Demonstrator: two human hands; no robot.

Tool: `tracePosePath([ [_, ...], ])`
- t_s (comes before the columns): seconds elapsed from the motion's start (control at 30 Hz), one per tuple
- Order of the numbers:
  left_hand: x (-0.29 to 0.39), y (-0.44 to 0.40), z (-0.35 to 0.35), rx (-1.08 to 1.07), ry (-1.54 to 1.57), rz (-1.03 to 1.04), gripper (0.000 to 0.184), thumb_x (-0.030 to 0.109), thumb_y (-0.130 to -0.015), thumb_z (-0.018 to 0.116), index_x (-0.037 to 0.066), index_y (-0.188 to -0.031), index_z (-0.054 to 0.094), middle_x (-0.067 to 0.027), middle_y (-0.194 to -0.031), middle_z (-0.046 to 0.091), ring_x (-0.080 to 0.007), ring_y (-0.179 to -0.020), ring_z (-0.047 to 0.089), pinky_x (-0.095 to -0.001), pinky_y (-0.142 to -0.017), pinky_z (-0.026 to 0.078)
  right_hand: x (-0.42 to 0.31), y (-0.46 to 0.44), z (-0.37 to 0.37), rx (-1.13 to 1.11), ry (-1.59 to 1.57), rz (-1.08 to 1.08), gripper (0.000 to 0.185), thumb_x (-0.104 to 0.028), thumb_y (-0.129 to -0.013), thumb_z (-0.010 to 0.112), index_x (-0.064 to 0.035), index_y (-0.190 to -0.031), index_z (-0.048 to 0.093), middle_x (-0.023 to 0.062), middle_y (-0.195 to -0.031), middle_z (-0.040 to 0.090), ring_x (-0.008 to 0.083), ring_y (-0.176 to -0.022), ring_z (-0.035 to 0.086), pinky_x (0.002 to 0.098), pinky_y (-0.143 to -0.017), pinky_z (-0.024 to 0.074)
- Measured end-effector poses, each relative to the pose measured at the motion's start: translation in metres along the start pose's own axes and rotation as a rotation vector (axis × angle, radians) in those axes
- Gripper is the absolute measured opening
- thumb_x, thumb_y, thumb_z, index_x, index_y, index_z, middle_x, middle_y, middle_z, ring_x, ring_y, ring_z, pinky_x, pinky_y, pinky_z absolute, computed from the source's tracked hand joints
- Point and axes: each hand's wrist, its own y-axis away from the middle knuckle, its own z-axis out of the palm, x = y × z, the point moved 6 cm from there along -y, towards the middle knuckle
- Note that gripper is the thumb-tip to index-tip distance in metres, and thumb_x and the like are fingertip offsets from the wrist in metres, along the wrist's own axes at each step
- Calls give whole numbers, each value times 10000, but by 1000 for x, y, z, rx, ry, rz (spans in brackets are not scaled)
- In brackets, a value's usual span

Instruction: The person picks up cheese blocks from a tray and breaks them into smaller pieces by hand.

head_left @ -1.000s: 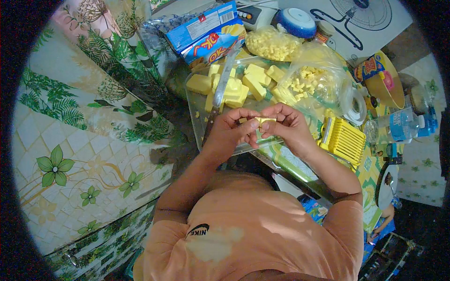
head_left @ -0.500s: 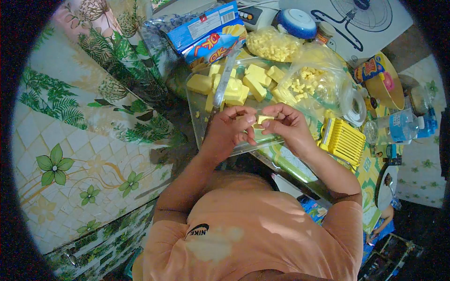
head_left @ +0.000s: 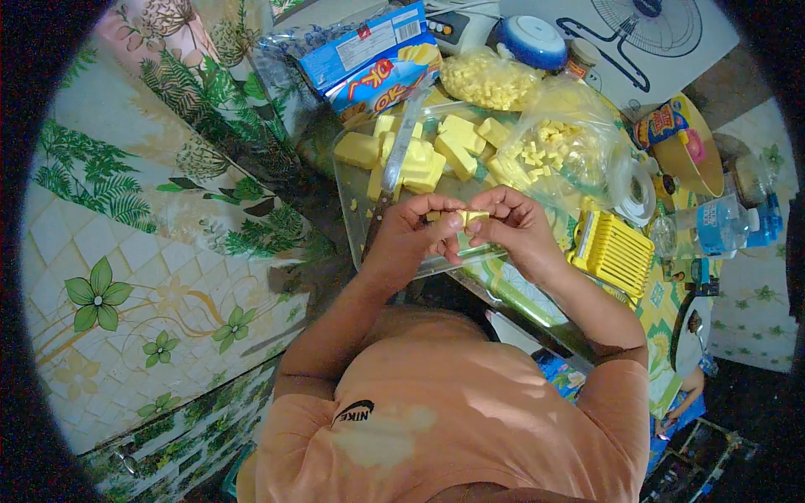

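A small yellow piece point(head_left: 475, 216) is pinched between the fingertips of my left hand point(head_left: 419, 230) and my right hand point(head_left: 516, 225). Both hands meet in front of my body, over the near edge of a clear plastic tray point(head_left: 350, 226). Several yellow blocks point(head_left: 454, 155) lie in the tray just beyond my hands. A knife point(head_left: 402, 147) rests across the tray and the blocks, its handle close to my left hand. Beyond my right hand, an open clear bag point(head_left: 579, 142) contains small yellow pieces.
Behind the tray are a blue box point(head_left: 377, 67), a filled bag of yellow pieces point(head_left: 488, 80) and a blue bowl point(head_left: 532, 42). On the right are a yellow slotted slicer point(head_left: 615, 251), a water bottle point(head_left: 723, 225) and a yellow container point(head_left: 692, 147). Another person's arm point(head_left: 690, 394) shows at lower right.
My fingertips have come back together around the small yellow piece, after being slightly apart half a second ago. The tray, blocks and knife stay in place.
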Motion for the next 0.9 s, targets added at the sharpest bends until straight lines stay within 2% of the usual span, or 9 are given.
tracePosePath([
  [0.13, 0, -1, -1, 48, 149, -70, 286, 170, -828, 575, -12, -1048, 560, -111, -839, 594, -183, -607, 580, -356, -562, 545, -2, 0, 1, -3, 2, -9, 201, -6, -820, 602, -26, -1018, 579, 44, -910, 642, 98, -779, 603, 234, -682, 498],
  [0.23, -4, -2, -9, 40, 189, 13, 354, 205, -809, 560, -17, -1084, 542, -115, -833, 583, -206, -626, 583, -373, -566, 549, -5, -1, 3, 9, -20, -24, 195, -8, -835, 578, -16, -1029, 578, 56, -932, 642, 109, -813, 612, 245, -720, 504],
  [0.33, -6, -4, -8, 23, 403, -64, 352, 223, -809, 551, -11, -1073, 539, -108, -818, 579, -203, -638, 585, -374, -560, 547, -2, -1, -1, 26, -24, -26, 197, -4, -845, 558, -10, -1041, 576, 67, -937, 640, 119, -832, 618, 253, -746, 506],
  [0.53, 1, -3, -5, 41, 125, -63, 253, 175, -832, 586, 5, -1011, 532, -86, -802, 581, -179, -593, 582, -339, -541, 539, -3, 0, -1, 41, -6, -12, 241, 6, -822, 594, -13, -1061, 568, 64, -927, 641, 114, -795, 617, 241, -709, 499],
  [0.63, -1, -1, -4, 13, 73, -44, 241, 156, -816, 649, -6, -969, 558, -78, -815, 602, -127, -601, 568, -275, -529, 520, -1, -1, -1, 32, -15, -4, 262, 11, -804, 621, -16, -1060, 568, 54, -910, 642, 102, -759, 606, 230, -681, 490],
  [0.73, -2, -1, -2, 44, -2, -32, 215, 106, -810, 652, -6, -968, 558, -73, -816, 599, -116, -607, 573, -271, -511, 521, 0, -1, 0, 24, -9, 7, 267, 12, -797, 632, -22, -1054, 570, 43, -888, 641, 94, -734, 595, 225, -666, 484],
  [0.9, -4, -2, -2, -18, 90, -1, 208, 80, -811, 653, 8, -985, 565, -63, -822, 599, -107, -605, 576, -275, -509, 531, 1, 0, 3, 9, -20, 22, 252, 9, -794, 640, -36, -1033, 576, 32, -865, 639, 90, -727, 593, 226, -656, 485],
])
